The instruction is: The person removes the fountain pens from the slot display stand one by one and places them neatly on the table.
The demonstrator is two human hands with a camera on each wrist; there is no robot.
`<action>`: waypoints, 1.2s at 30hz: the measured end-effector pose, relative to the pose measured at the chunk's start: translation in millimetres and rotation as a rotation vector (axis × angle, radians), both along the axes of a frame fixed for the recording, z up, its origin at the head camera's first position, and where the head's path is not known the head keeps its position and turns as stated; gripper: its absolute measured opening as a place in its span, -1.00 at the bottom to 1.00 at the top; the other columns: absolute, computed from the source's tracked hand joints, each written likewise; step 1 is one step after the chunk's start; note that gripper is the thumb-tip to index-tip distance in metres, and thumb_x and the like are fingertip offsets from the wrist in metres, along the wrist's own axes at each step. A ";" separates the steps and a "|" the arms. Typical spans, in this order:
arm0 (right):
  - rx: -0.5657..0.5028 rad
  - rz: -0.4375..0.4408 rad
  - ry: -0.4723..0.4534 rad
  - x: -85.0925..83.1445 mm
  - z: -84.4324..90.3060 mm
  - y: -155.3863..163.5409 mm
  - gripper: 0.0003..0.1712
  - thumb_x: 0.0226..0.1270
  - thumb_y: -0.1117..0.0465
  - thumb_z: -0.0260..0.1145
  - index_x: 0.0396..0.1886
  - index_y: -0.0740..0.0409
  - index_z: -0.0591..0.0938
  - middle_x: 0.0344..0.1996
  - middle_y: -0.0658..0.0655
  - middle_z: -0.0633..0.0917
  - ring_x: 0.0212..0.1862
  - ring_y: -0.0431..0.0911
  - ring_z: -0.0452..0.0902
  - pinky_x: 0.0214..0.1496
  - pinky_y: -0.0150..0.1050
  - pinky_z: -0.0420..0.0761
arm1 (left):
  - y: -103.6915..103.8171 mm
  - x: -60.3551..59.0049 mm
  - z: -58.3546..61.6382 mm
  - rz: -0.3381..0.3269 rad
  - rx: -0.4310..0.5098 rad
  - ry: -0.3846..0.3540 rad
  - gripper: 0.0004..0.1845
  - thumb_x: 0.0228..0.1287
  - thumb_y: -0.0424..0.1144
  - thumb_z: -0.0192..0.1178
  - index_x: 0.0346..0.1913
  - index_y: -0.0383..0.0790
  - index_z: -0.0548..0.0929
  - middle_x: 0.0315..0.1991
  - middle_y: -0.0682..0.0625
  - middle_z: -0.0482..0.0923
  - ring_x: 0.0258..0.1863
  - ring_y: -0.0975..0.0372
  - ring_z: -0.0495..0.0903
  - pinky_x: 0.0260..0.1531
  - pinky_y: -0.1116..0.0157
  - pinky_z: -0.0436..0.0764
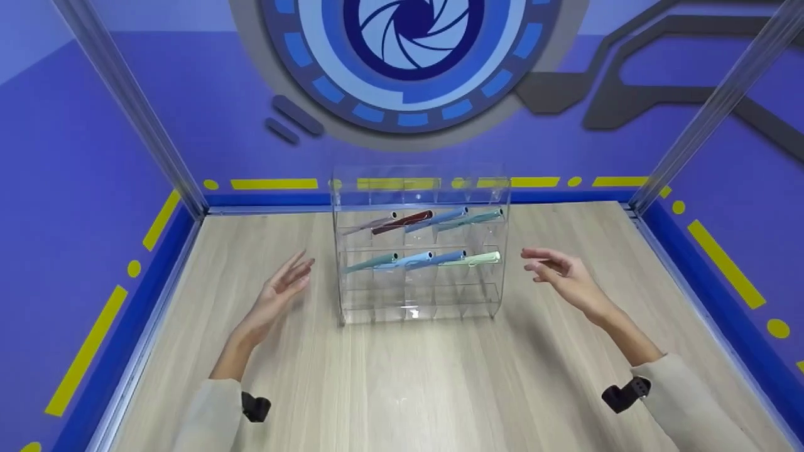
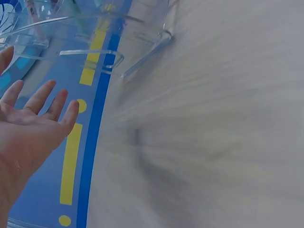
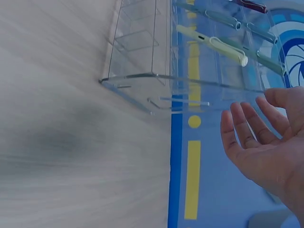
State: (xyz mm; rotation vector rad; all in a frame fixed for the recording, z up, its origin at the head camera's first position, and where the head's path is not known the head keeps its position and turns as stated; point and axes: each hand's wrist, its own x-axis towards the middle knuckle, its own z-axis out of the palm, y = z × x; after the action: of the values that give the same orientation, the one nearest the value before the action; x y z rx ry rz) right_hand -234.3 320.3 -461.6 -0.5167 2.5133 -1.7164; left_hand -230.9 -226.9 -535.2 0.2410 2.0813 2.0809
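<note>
A clear acrylic rack [image 1: 419, 301] with tiers of small compartments stands upright on the table. Its upper filled tier holds a pale pen [image 1: 370, 223], a dark red pen [image 1: 402, 222], a blue pen [image 1: 438, 219] and a teal pen [image 1: 471, 219]. One tier lower lie a green pen [image 1: 372, 262], two blue pens and a light green pen [image 1: 470, 258]. My left hand [image 1: 276, 301] hovers left of the rack, fingers loosely extended, holding nothing. To the right, my right hand [image 1: 568, 281] is apart from the rack too, its relaxed fingers pointing toward it.
A wood-grain table [image 1: 402, 389] lies beneath. Blue printed panels with yellow dashes [image 1: 274, 184] enclose its back and sides, joined by metal corner posts [image 1: 716, 107]. Each sleeve carries a black wrist camera [image 1: 256, 407].
</note>
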 end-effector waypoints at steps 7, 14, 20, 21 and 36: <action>-0.039 0.029 -0.026 -0.5 -4.3 -14.6 -0.55 0.58 0.31 0.17 0.35 0.45 0.48 0.10 -0.34 0.67 -0.01 -0.32 0.72 0.00 -0.43 0.75 | 27.3 -1.8 -16.3 -0.054 0.024 0.007 -0.25 0.56 -0.28 0.11 0.66 0.02 0.03 0.65 -0.10 0.07 0.65 -0.02 0.01 0.60 -0.19 0.08; -0.069 0.006 -0.052 -1.0 -11.7 -23.7 -0.45 0.55 0.34 0.20 0.44 0.44 0.38 0.38 0.28 0.54 0.02 -0.27 0.74 0.02 -0.40 0.75 | 44.7 -9.7 -28.0 0.000 0.058 0.085 -0.25 0.48 -0.42 0.14 0.63 -0.21 0.08 0.62 -0.23 0.11 0.61 -0.13 0.08 0.58 -0.18 0.13; -0.114 -0.034 -0.069 -1.1 -16.7 -30.0 -0.45 0.53 0.36 0.22 0.43 0.41 0.40 0.39 0.47 0.45 0.00 -0.28 0.74 0.01 -0.39 0.76 | 51.9 -13.3 -31.2 -0.007 0.089 0.043 -0.20 0.44 -0.42 0.20 0.63 -0.21 0.07 0.63 -0.21 0.06 0.62 -0.11 0.05 0.58 -0.15 0.15; -0.117 -0.033 -0.072 -1.1 -17.4 -31.2 -0.46 0.52 0.37 0.22 0.43 0.41 0.40 0.39 0.48 0.45 0.00 -0.28 0.74 0.01 -0.39 0.76 | 52.8 -13.1 -31.5 -0.002 0.095 0.026 -0.19 0.44 -0.41 0.21 0.63 -0.20 0.07 0.63 -0.20 0.06 0.62 -0.09 0.04 0.59 -0.13 0.16; -0.154 0.005 -0.122 -9.7 -24.5 -54.5 -0.42 0.55 0.37 0.19 0.49 0.33 0.36 0.37 0.46 0.46 0.01 -0.26 0.74 0.05 -0.34 0.76 | 60.8 -14.9 -37.6 0.053 0.223 -0.102 -0.19 0.45 -0.36 0.23 0.64 -0.08 0.08 0.63 -0.15 0.04 0.64 -0.04 0.02 0.63 -0.02 0.13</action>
State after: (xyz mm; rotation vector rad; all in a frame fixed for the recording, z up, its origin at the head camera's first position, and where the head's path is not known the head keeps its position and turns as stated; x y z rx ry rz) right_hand -244.1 265.8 -486.1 -0.4124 2.3086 -1.8880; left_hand -245.8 -166.1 -572.8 0.1095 1.8181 2.3058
